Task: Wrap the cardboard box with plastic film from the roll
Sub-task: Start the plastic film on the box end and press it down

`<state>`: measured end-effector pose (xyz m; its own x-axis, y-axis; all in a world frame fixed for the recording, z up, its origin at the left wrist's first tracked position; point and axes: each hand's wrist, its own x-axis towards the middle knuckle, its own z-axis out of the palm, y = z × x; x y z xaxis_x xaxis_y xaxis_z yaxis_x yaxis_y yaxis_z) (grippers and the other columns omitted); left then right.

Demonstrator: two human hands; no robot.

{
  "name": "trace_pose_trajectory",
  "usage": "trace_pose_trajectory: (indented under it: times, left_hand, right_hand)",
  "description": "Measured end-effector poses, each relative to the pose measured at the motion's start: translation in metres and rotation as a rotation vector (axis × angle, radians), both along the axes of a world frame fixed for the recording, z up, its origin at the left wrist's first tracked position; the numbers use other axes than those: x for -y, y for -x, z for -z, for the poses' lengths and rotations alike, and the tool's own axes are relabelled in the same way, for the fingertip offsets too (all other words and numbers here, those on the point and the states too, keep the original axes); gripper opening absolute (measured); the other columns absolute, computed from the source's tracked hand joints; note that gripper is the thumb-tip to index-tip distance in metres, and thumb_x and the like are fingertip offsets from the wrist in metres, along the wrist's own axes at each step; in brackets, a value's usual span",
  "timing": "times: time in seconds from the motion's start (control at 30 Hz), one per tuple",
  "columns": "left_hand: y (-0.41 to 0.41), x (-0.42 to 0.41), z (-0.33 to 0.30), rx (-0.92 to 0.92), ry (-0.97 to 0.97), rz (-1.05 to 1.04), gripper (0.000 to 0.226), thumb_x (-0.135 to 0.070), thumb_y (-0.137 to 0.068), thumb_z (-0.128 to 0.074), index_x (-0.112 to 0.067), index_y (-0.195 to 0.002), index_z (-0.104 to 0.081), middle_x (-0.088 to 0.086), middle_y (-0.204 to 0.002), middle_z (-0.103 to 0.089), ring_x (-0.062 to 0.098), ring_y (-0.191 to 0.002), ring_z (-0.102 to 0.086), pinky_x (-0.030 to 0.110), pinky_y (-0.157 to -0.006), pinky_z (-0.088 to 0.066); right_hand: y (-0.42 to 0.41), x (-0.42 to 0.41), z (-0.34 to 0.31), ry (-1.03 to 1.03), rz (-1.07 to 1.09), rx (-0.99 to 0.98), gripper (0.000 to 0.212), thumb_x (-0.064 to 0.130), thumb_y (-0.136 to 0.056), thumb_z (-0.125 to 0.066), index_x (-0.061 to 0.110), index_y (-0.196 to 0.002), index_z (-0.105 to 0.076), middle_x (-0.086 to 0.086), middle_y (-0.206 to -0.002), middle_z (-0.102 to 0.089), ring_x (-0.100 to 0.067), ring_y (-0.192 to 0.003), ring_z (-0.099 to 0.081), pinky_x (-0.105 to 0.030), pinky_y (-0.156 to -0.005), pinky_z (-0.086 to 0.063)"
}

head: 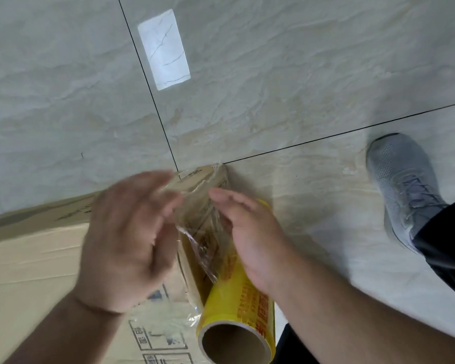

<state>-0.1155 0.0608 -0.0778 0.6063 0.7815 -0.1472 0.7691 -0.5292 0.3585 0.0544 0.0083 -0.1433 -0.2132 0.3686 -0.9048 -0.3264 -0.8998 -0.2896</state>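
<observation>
Left grip (pixel 126 240) blurred, fingers spread apart over the top of the cardboard box (pixel 34 261), clamped on nothing visible. Right grip (pixel 250 237) laid palm-down on the yellow roll (pixel 237 298), fingers straight and apart, not curled round it. Roll leaned against the box's right side at about five o'clock in the view, hollow core end facing the camera. Clear plastic film (pixel 202 232) drawn from the roll up over the box corner between the two hands, wrinkled and shiny. Box on the tiled floor (pixel 273 88), filling the seven-to-eight o'clock area. Grey shoe (pixel 399 179) at three o'clock, well apart from the box.
</observation>
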Motion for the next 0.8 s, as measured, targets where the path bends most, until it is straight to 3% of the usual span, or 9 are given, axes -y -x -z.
trace_pose_trajectory:
  times: [0.1, 0.17, 0.2, 0.27, 0.33, 0.43, 0.53, 0.67, 0.8]
  left_hand:
    - [-0.001, 0.016, 0.011, 0.015, -0.029, 0.194, 0.016, -0.012, -0.090, -0.057, -0.006, -0.093, -0.072, 0.014, -0.105, -0.074, 0.034, -0.094, -0.072, 0.054, -0.098, -0.047]
    - [0.008, 0.016, 0.020, -0.008, -0.044, 0.229, 0.018, -0.014, -0.090, -0.060, -0.008, -0.087, -0.076, 0.011, -0.099, -0.074, 0.031, -0.084, -0.071, 0.051, -0.094, -0.048]
    - [0.010, 0.015, 0.024, -0.018, -0.060, 0.254, 0.020, -0.016, -0.089, -0.060, -0.009, -0.084, -0.078, 0.008, -0.096, -0.074, 0.031, -0.081, -0.070, 0.050, -0.090, -0.047]
    - [0.009, 0.012, 0.028, -0.006, -0.076, 0.279, 0.022, -0.017, -0.087, -0.059, -0.010, -0.078, -0.078, 0.006, -0.091, -0.073, 0.031, -0.077, -0.067, 0.049, -0.085, -0.046]
    - [0.006, 0.011, 0.031, 0.031, -0.072, 0.278, 0.021, -0.018, -0.085, -0.059, -0.010, -0.074, -0.076, 0.007, -0.086, -0.071, 0.032, -0.075, -0.066, 0.048, -0.084, -0.045]
    - [0.007, 0.011, 0.031, 0.053, -0.062, 0.283, 0.019, -0.017, -0.080, -0.060, -0.011, -0.067, -0.072, 0.007, -0.079, -0.067, 0.032, -0.075, -0.066, 0.046, -0.085, -0.042]
    - [0.008, 0.011, 0.032, 0.067, -0.060, 0.281, 0.018, -0.019, -0.078, -0.061, -0.012, -0.066, -0.073, 0.004, -0.077, -0.067, 0.030, -0.074, -0.067, 0.047, -0.082, -0.044]
    - [0.009, 0.014, 0.035, 0.096, -0.069, 0.271, 0.014, -0.016, -0.075, -0.063, -0.015, -0.064, -0.072, 0.001, -0.075, -0.066, 0.026, -0.075, -0.069, 0.044, -0.082, -0.046]
    - [0.022, 0.024, 0.052, 0.068, -0.082, 0.226, 0.031, -0.020, -0.104, -0.047, -0.023, -0.085, -0.071, -0.006, -0.092, -0.071, 0.013, -0.096, -0.067, 0.040, -0.098, -0.040]
  right_hand:
    - [0.018, 0.002, -0.015, -0.056, 0.080, -0.234, 0.033, 0.034, -0.100, -0.056, 0.029, -0.128, -0.074, 0.010, -0.136, -0.070, -0.003, -0.131, -0.060, -0.038, -0.119, -0.043]
    - [0.026, 0.001, -0.011, -0.026, 0.093, -0.321, 0.038, 0.054, -0.097, -0.053, 0.036, -0.119, -0.077, 0.008, -0.135, -0.070, -0.004, -0.131, -0.060, -0.039, -0.120, -0.040]
    - [0.030, 0.001, -0.004, -0.019, 0.041, -0.299, 0.048, 0.068, -0.095, -0.049, 0.038, -0.123, -0.076, 0.009, -0.135, -0.070, -0.004, -0.132, -0.059, -0.040, -0.121, -0.038]
    - [0.040, -0.005, 0.004, 0.010, -0.067, -0.242, 0.085, 0.095, -0.082, -0.036, 0.044, -0.147, -0.056, 0.015, -0.151, -0.057, -0.005, -0.144, -0.047, -0.044, -0.125, -0.030]
    - [0.052, -0.015, 0.011, 0.043, -0.118, -0.196, 0.108, 0.108, -0.067, -0.025, 0.048, -0.157, -0.036, 0.019, -0.163, -0.040, -0.009, -0.152, -0.035, -0.047, -0.127, -0.021]
    - [0.071, -0.029, 0.044, 0.165, -0.048, -0.106, 0.111, 0.106, -0.065, -0.028, 0.045, -0.157, -0.039, 0.010, -0.162, -0.045, -0.020, -0.149, -0.042, -0.051, -0.125, -0.027]
    - [0.093, -0.035, 0.097, 0.273, 0.011, -0.115, 0.129, 0.117, -0.041, -0.031, 0.057, -0.156, -0.030, 0.011, -0.163, -0.043, -0.023, -0.148, -0.041, -0.055, -0.123, -0.023]
    - [0.103, -0.033, 0.160, 0.304, 0.000, -0.032, 0.149, 0.118, -0.031, -0.018, 0.042, -0.159, -0.033, 0.010, -0.166, -0.038, -0.021, -0.150, -0.038, -0.052, -0.124, -0.023]
    - [0.118, -0.024, 0.239, 0.338, -0.029, 0.068, 0.149, 0.118, -0.032, -0.017, 0.039, -0.156, -0.039, 0.010, -0.164, -0.042, -0.021, -0.148, -0.042, -0.052, -0.125, -0.022]
